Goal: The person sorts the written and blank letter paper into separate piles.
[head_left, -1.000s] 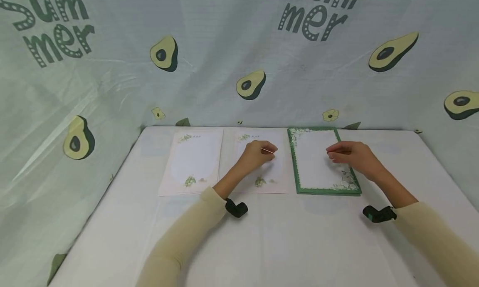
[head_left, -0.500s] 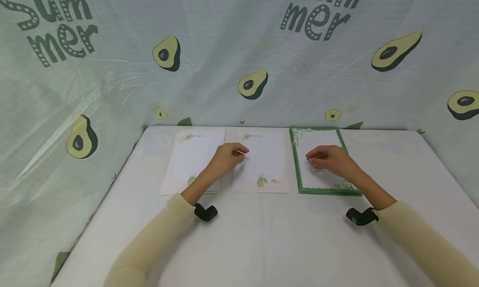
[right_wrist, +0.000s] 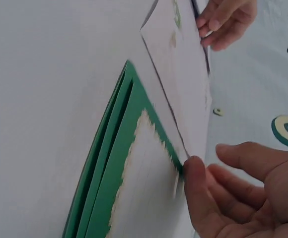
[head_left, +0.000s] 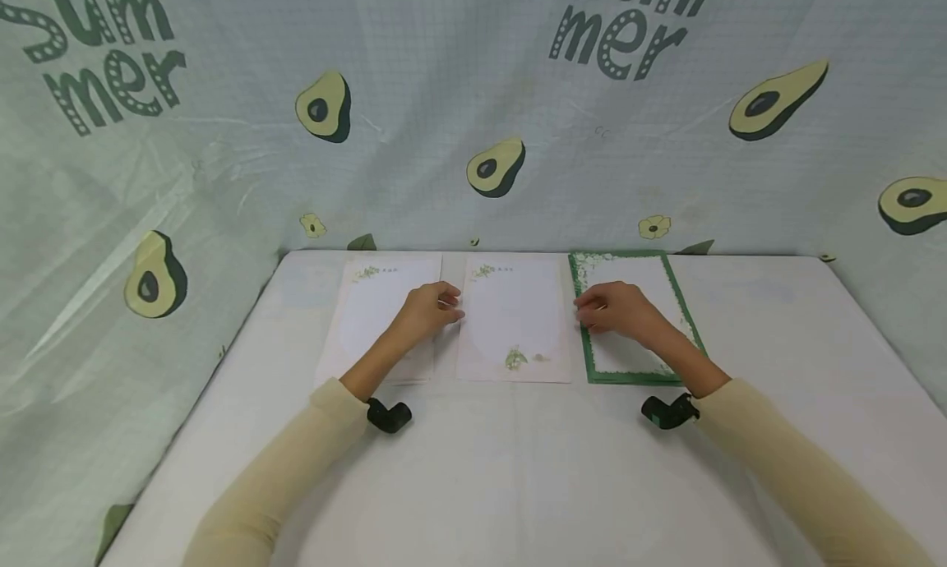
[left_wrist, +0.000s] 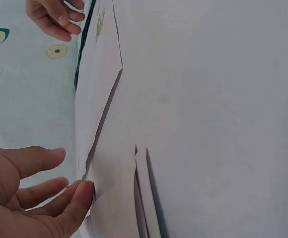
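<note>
A pale pink sheet of stationery paper (head_left: 514, 312), with a green plant print, lies flat in the middle of the row. At its left edge is my left hand (head_left: 427, 314), partly over the left pink sheets (head_left: 370, 304). In the left wrist view the fingers (left_wrist: 42, 161) are bent and spread apart, with nothing seen between them. My right hand (head_left: 620, 314) reaches across a stack of green-bordered sheets (head_left: 647, 267), its fingertips by the gap beside the middle sheet. The right fingers (right_wrist: 196, 193) are likewise parted and hold nothing visible. Whether either hand touches paper, I cannot tell.
All the paper lies near the back edge of a white-covered table (head_left: 518, 468). Behind it hangs a pale curtain (head_left: 414, 164) printed with avocados and lettering. A small black camera sits on each wrist.
Both hands have moved left: the left one from over the middle sheet to its left edge, the right one across the green-bordered stack to that stack's left edge. The papers look unmoved.
</note>
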A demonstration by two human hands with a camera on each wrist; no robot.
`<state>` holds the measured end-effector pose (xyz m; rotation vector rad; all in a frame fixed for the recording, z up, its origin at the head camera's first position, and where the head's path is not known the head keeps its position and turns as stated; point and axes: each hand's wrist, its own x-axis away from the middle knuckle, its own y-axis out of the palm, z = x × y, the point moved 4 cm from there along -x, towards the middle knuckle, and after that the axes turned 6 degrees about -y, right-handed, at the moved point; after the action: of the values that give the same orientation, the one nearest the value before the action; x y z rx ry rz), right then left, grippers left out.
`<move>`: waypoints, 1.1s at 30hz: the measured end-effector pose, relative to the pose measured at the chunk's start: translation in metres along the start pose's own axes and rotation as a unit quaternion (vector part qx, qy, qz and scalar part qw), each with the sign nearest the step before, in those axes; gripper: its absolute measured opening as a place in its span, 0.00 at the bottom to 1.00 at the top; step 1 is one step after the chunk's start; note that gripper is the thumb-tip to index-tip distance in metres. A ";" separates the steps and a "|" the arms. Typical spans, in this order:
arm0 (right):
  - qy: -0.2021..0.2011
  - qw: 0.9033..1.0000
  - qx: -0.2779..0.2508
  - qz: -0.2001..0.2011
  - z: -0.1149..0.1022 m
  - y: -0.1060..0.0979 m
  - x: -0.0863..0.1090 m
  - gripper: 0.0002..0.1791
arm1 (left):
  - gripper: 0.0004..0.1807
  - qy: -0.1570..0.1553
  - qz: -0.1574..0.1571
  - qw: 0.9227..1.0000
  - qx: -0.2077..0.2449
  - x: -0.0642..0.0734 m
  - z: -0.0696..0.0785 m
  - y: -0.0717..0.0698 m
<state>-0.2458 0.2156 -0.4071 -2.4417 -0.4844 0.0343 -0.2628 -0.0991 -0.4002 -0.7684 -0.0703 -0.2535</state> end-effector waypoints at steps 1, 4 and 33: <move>0.011 1.000 0.003 -0.001 0.000 0.002 -0.003 0.19 | 0.23 -0.010 -0.002 1.000 0.001 -0.001 -0.001 0.001; 0.040 0.999 0.007 0.002 -0.002 0.007 -0.010 0.22 | 0.27 -0.028 -0.004 0.999 0.016 -0.007 -0.004 0.002; 0.037 0.996 -0.066 0.054 0.000 0.021 -0.014 0.20 | 0.17 -0.044 0.038 0.977 0.207 -0.006 -0.012 0.013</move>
<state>-0.2515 0.1954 -0.4216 -2.5864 -0.3312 -0.0440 -0.2659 -0.0970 -0.4184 -0.3668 -0.1717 -0.1243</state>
